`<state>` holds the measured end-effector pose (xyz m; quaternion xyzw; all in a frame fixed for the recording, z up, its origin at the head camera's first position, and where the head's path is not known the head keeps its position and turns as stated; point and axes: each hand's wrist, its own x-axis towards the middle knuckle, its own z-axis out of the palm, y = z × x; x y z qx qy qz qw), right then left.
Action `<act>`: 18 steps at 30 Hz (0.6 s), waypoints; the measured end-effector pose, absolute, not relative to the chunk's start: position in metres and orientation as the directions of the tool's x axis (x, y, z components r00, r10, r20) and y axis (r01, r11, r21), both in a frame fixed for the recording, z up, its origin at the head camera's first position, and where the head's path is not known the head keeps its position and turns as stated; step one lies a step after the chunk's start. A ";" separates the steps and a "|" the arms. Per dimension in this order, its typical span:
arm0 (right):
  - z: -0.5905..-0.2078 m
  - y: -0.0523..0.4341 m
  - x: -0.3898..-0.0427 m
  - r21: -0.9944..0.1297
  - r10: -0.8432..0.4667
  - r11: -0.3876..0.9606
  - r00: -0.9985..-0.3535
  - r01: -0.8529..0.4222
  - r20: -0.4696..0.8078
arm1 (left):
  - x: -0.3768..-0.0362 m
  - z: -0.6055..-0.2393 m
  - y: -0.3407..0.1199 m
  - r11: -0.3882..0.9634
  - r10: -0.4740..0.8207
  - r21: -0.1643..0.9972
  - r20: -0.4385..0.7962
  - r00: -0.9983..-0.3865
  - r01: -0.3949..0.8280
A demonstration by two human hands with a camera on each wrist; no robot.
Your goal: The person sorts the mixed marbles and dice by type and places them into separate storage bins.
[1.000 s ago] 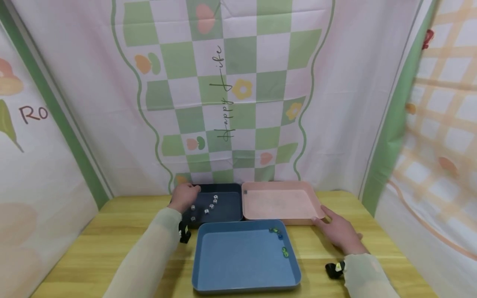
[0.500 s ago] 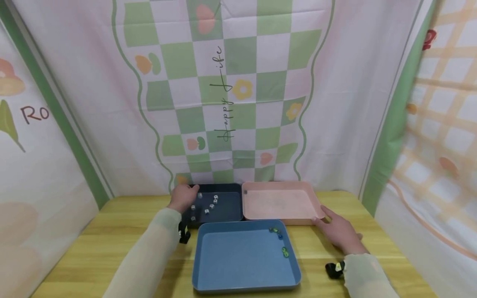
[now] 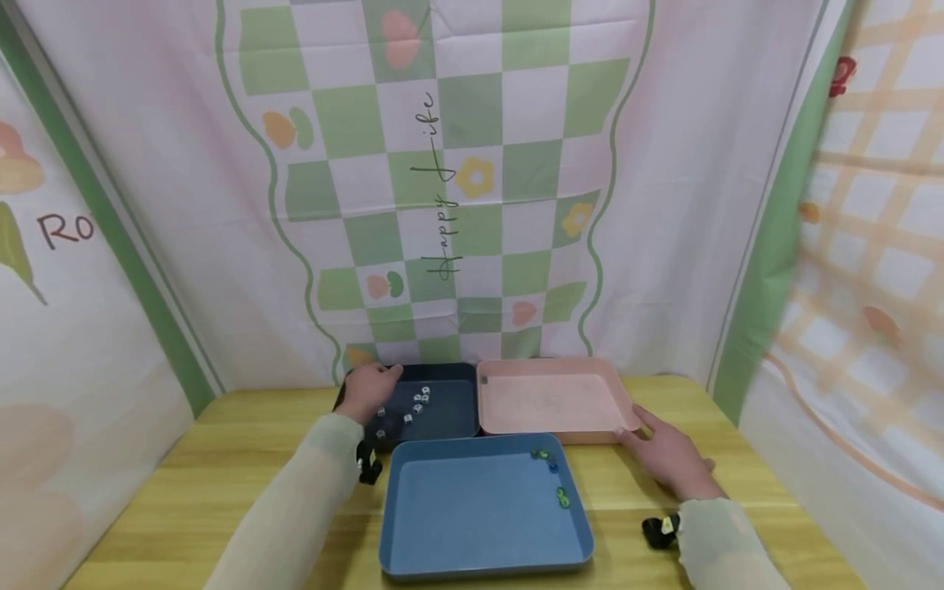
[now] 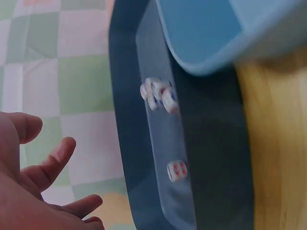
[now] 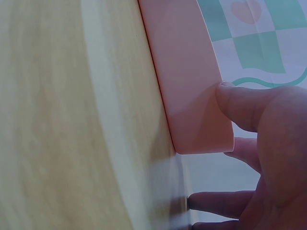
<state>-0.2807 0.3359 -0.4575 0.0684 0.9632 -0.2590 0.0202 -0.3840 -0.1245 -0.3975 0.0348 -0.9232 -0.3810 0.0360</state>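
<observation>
Three trays on a wooden desk (image 3: 221,459), cloth backdrop behind. Dark tray (image 3: 435,406) at far left, pink tray (image 3: 553,399) at far right, blue tray (image 3: 483,512) nearest, its far edge against the other two.

Left hand (image 3: 366,389) sits over the far-left corner of the dark tray. Grip released: in the left wrist view the fingers (image 4: 53,160) are spread and loosely bent, nothing between them, hovering beside the tray's outer wall (image 4: 125,120).

Dice (image 3: 419,401): several small white ones lie loose on the dark tray's floor, just right of the left hand. Left wrist view shows a tight cluster (image 4: 158,94) and one single die (image 4: 176,171) apart from it, red pips visible.

Right hand (image 3: 667,459) rests on the desk at the pink tray's near-right corner. Grip released, fingers extended; the thumb (image 5: 240,105) presses against the tray's corner wall (image 5: 192,96), other fingers lie on the desk beside it.

Blue tray holds a few small green and blue pieces (image 3: 549,465) near its far-right side; too small to identify.
</observation>
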 end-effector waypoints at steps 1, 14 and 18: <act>-0.457 0.336 -0.281 -0.496 0.122 0.857 -0.990 0.143 -0.074 | -0.383 -0.397 -0.122 0.698 -0.093 0.715 0.036 -0.995 -0.040; -0.460 0.338 -0.282 -0.506 0.123 0.849 -0.989 0.149 -0.084 | -0.359 -0.398 -0.064 0.670 0.136 0.707 0.183 -0.974 0.227; -0.459 0.338 -0.283 -0.505 0.117 0.852 -0.990 0.140 -0.076 | -0.342 -0.400 -0.038 0.693 0.278 0.634 0.205 -0.938 0.344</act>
